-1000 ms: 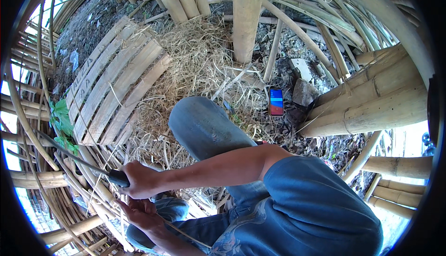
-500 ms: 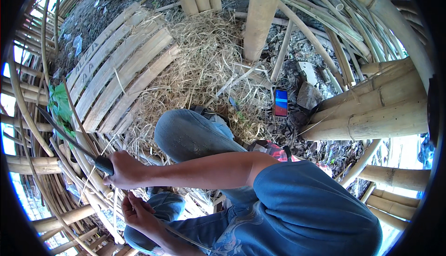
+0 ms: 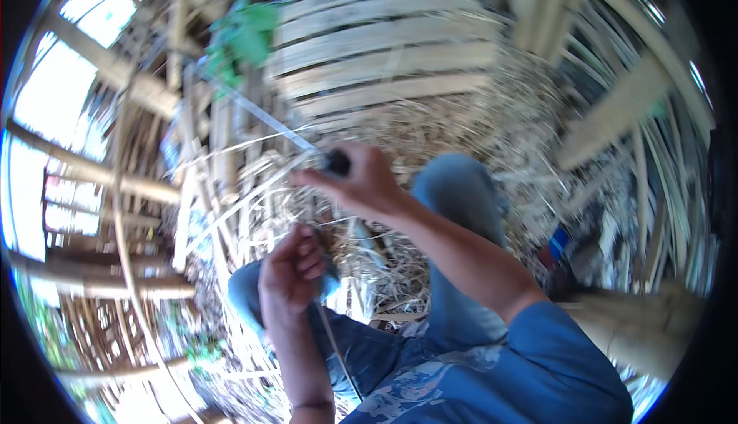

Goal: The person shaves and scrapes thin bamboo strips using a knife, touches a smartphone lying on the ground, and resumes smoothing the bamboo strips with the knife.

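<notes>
My right hand is wrapped round the black handle of a long knife, with its blade slanting up and left toward green leaves. The knife is blurred by motion. Lower and nearer to me, my left hand has its fingers curled closed. A thin bamboo strip runs from under that hand down across my lap, and appears pinched in the fingers. Knife and left hand are apart. Between my bent knees lies a heap of pale bamboo shavings.
A slatted bamboo panel lies beyond my hands. Green leaves hang beside it. Bamboo poles and rails frame the left side, and a thick bamboo post slants at the right. A phone lies on the ground at right.
The view has swung left, so the panel and phone sit farther right. My right hand has shifted with the knife, still gripped. My left hand has risen closer to my knees, fingers still curled.
</notes>
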Demonstrator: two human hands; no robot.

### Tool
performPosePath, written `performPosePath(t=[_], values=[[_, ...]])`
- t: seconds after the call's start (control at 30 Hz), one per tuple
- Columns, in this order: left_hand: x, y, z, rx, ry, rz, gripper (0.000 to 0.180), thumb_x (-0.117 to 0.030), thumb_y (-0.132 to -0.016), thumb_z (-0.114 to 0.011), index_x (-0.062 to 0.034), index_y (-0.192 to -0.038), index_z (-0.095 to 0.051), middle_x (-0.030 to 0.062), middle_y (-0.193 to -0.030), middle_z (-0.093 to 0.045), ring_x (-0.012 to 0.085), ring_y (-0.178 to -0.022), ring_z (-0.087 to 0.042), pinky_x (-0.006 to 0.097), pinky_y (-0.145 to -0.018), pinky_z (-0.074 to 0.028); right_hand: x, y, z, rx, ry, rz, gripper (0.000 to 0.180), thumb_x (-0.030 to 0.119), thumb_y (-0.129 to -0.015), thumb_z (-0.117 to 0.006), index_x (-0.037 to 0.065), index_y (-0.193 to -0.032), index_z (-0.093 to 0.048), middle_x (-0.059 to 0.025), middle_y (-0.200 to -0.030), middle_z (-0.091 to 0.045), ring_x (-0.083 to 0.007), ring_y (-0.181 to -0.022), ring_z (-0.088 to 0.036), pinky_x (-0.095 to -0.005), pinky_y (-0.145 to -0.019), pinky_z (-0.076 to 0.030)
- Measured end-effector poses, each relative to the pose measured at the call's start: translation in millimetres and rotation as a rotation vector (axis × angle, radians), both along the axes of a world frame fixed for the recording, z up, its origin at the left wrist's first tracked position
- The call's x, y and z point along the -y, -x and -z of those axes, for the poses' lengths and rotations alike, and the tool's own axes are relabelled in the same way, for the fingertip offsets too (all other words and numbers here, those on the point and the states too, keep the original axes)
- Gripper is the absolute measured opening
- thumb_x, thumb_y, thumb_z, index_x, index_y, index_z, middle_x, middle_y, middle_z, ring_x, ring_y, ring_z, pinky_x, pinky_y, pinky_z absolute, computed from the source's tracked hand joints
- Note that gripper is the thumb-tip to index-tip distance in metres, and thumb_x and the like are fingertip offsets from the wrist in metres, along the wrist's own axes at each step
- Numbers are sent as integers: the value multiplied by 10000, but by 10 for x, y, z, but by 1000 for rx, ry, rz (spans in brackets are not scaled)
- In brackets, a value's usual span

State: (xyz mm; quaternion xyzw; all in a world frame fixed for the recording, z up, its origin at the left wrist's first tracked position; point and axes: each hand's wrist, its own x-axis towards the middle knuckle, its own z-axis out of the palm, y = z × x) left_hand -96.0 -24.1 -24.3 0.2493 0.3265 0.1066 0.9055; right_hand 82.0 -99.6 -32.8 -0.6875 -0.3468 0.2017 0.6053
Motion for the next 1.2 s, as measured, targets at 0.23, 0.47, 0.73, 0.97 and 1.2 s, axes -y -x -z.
performPosePath(t=[0.23,0.47,0.73,0.97,1.2], values=[[30,70,-9,99,38,58,271,-306,-982,-347,-104,-839,-456,-57,-627,-342,45,-483,-257,193,-414,-213,190,114,-45,426,180,121,432,402,-900,-441,92,-657,-616,-105,-488,-534,-309,-498,-575,-434,-529,-438],[291,-71,-141,-235,-315,-33,310,-288,-974,-345,-112,-740,-448,-68,-546,-276,52,-432,-232,220,-399,-187,219,264,55,690,94,136,242,243,-804,-539,84,-642,-622,-120,-498,-526,-315,-468,-525,-415,-516,-397],[437,-77,-44,-385,-852,-84,375,-297,-995,-361,-49,-744,-488,-57,-574,-373,21,-506,-306,205,-455,-261,173,159,59,736,90,194,212,199,-781,-530,75,-627,-610,-114,-490,-523,-300,-466,-530,-396,-532,-396],[463,-23,-49,-450,-1174,-30,326,-209,-979,-393,18,-781,-518,76,-563,-448,100,-522,-371,290,-500,-341,171,-45,144,803,-27,258,224,189,-756,-532,71,-568,-558,-116,-435,-471,-295,-420,-500,-396,-499,-382],[403,81,-132,-485,-1315,38,287,-184,-963,-420,35,-810,-524,148,-560,-481,159,-507,-410,322,-505,-374,223,-89,42,878,-66,243,212,158,-721,-533,65,-531,-526,-121,-443,-469,-284,-414,-485,-391,-494,-366]])
